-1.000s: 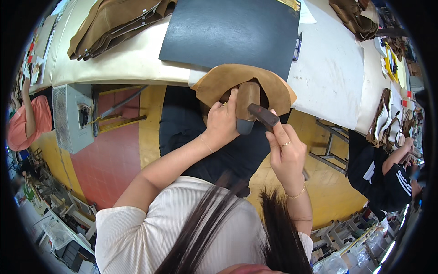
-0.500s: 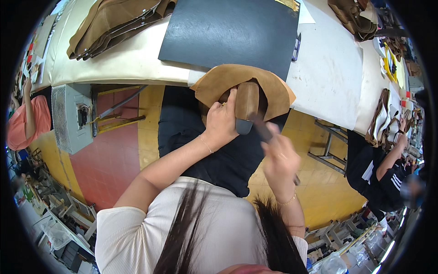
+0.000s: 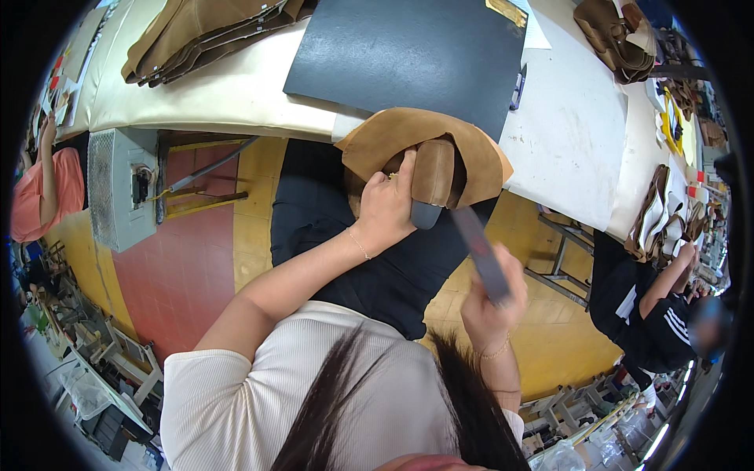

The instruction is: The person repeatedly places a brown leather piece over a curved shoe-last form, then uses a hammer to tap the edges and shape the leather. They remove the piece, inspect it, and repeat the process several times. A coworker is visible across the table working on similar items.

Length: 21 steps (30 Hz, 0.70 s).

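A brown leather piece (image 3: 404, 129), curved like a wide collar, rests over my lap against the table edge. In its opening stands a rounded block covered in brown leather (image 3: 431, 169), with a seam along it and a dark grey near end. My left hand (image 3: 385, 208) grips the leather piece at the block's left, index finger stretched along its side. To the right and nearer me, my right hand (image 3: 495, 298) is closed around a long flat dark bar-shaped tool (image 3: 477, 247), slightly blurred. The tool's far end is close to the block's lower right; I cannot tell whether they touch.
A black board (image 3: 408, 55) lies on the cream-covered table (image 3: 212, 94). Stacked brown leather pieces (image 3: 212, 39) lie at the far left, more leather (image 3: 616, 39) at the far right. A grey metal box (image 3: 122, 188) hangs under the left edge. People work at both sides.
My right hand has drawn the flat tool back toward me and away from the block, its face now turned more into view. My left hand keeps its hold; the view has shifted slightly.
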Available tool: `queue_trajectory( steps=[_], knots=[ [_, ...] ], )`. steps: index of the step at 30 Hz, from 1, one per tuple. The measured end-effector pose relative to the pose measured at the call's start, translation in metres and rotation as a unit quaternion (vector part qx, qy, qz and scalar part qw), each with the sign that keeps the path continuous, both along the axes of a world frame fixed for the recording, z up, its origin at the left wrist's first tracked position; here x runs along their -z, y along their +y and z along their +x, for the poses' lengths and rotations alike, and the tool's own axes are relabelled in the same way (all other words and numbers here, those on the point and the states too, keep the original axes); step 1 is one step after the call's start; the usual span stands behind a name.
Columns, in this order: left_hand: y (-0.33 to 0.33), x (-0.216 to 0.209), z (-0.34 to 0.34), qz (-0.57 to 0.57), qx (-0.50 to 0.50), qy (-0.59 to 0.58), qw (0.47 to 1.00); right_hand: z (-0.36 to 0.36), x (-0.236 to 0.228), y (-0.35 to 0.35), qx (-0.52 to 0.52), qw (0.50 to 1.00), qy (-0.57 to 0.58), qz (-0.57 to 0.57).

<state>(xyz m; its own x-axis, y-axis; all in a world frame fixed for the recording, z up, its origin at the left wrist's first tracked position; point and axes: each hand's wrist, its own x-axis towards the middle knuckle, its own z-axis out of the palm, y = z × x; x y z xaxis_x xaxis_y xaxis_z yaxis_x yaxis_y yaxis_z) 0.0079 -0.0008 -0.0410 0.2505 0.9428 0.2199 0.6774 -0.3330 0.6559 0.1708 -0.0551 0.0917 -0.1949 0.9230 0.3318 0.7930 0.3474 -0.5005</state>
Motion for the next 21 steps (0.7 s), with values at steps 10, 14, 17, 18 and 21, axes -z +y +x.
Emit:
queue_trajectory(
  steps=[10, 14, 17, 18, 21],
  knots=[
    [0.0, 0.001, 0.0, -0.009, 0.008, -0.01, 1.0, -0.002, -0.035, 0.038, -0.068, 0.988, -0.139, -0.024],
    [0.0, -0.001, 0.0, -0.004, -0.001, -0.002, 1.0, 0.001, -0.054, 0.063, -0.108, 0.984, -0.14, -0.01],
    [0.001, 0.006, 0.001, 0.006, 0.001, 0.003, 1.0, 0.001, -0.054, 0.071, -0.145, 0.982, -0.117, 0.02],
    [0.001, 0.004, 0.003, 0.005, -0.002, -0.01, 1.0, 0.003, -0.054, 0.072, -0.16, 0.975, -0.151, 0.005],
    [0.0, -0.004, 0.002, -0.023, -0.01, -0.014, 1.0, 0.005, -0.05, 0.082, -0.178, 0.951, -0.245, -0.068]
  ],
)
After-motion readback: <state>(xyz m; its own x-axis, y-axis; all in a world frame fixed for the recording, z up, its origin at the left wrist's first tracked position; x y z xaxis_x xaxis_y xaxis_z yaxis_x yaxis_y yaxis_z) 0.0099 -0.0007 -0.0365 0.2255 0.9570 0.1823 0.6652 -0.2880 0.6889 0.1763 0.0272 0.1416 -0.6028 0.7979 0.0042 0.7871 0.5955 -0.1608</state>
